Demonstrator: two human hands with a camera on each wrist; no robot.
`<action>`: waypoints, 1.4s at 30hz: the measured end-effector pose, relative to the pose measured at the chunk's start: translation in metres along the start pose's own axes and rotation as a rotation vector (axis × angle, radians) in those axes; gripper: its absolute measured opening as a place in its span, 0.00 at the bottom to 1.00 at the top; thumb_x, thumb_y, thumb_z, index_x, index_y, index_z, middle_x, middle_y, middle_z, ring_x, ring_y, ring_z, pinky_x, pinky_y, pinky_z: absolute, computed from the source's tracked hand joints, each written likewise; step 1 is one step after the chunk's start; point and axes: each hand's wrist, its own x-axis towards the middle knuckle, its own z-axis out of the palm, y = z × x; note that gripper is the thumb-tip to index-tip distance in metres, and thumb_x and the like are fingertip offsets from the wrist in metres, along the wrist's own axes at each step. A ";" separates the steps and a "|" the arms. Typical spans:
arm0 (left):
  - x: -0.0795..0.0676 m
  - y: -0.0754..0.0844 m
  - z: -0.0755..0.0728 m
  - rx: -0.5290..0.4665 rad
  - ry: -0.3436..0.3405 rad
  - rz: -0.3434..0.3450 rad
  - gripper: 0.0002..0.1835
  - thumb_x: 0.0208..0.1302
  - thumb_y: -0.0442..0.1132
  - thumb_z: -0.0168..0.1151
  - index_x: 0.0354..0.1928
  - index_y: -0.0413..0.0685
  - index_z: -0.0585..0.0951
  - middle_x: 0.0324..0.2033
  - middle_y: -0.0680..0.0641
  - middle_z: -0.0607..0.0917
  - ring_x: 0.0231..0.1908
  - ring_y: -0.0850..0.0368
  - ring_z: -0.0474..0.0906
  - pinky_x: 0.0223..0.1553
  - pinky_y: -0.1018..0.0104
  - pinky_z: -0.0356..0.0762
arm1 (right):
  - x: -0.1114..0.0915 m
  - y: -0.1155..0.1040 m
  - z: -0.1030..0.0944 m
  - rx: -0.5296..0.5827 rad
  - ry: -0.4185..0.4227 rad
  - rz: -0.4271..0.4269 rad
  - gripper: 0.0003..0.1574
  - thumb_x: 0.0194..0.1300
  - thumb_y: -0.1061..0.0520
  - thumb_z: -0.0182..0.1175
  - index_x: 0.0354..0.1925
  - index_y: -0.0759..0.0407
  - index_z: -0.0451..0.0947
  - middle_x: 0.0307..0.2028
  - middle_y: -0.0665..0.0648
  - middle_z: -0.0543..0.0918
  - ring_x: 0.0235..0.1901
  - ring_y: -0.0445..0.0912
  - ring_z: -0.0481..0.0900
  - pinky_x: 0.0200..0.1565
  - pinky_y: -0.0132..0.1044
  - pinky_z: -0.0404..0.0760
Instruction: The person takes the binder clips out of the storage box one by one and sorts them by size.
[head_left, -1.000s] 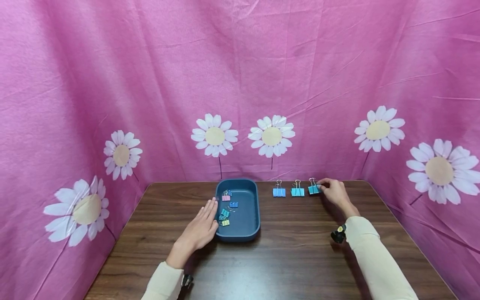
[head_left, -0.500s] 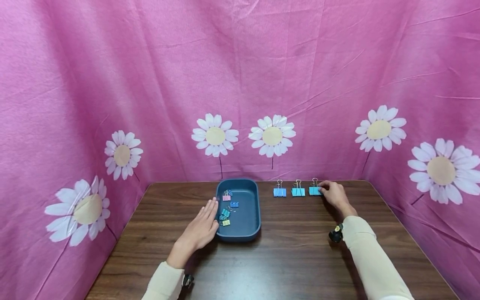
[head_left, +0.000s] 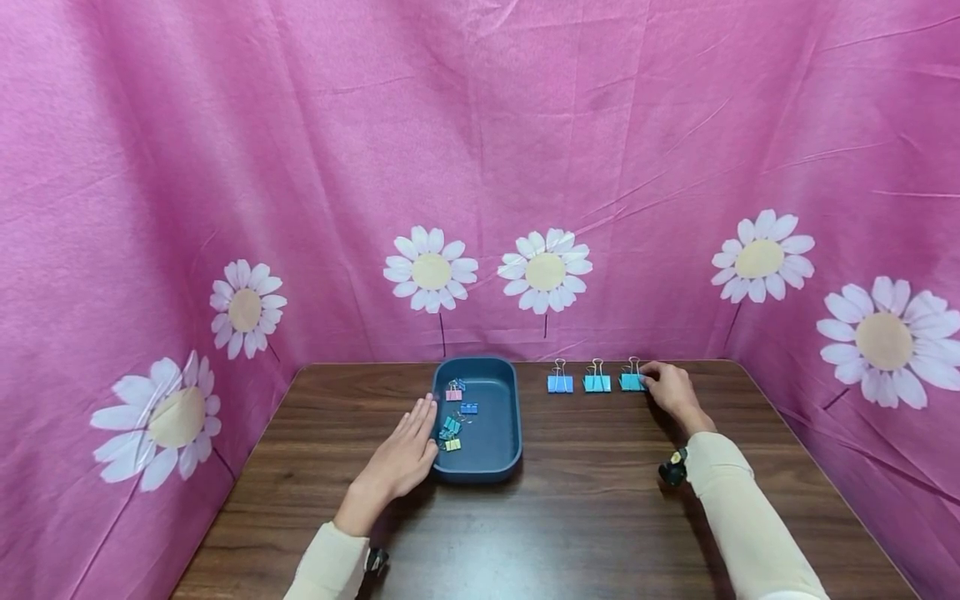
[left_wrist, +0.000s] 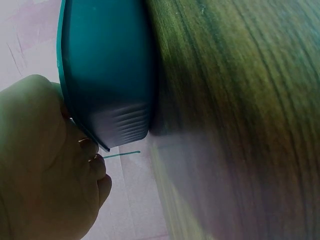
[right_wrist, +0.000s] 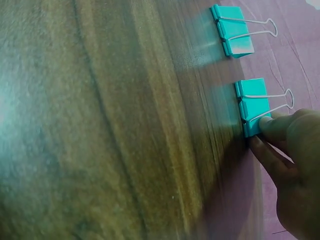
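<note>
My right hand pinches the right end of a teal binder clip near the table's back edge. In the right wrist view this clip stands upright, its wire handles raised, with thumb and fingers at its near end. To its left stand a light-blue binder clip and a blue binder clip, handles up too. My left hand lies with straight fingers against the left rim of a dark blue tray. The left wrist view shows the tray's outer wall beside that hand.
Inside the tray, along its left side, lie several small binder clips, among them a pink clip, a blue clip and a yellow clip. A pink flowered curtain hangs around the wooden table.
The teal binder clip, tilted one second ago, has been turned to face front and shifted slightly right, in line with the other two. My left hand stays at the tray.
</note>
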 end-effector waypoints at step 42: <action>0.001 0.000 0.000 -0.008 0.006 -0.001 0.35 0.82 0.41 0.46 0.83 0.33 0.54 0.85 0.37 0.53 0.85 0.41 0.50 0.85 0.46 0.53 | 0.007 -0.113 -0.016 -0.002 0.031 -0.332 0.05 0.73 0.60 0.66 0.43 0.61 0.87 0.35 0.59 0.90 0.33 0.48 0.83 0.39 0.45 0.81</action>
